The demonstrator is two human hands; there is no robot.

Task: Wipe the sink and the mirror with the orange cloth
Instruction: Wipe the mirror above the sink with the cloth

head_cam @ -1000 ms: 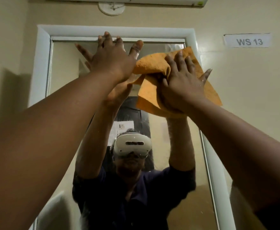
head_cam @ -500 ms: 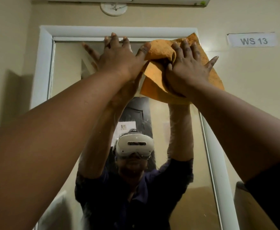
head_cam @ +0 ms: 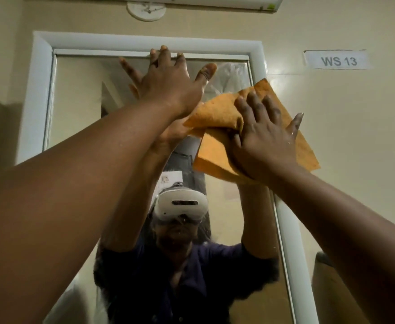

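Orange cloth (head_cam: 217, 113) lay against the mirror (head_cam: 79, 101), right hand (head_cam: 262, 139) pressing it with spread fingers; left hand (head_cam: 168, 87) braced flat beside. Firm, overlapping strokes would avoid streaks.

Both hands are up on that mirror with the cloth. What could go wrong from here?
The bare left hand lies flat on the mirror and may leave prints on the glass. The orange cloth under the right hand overhangs the white frame, so it may smear the wall.
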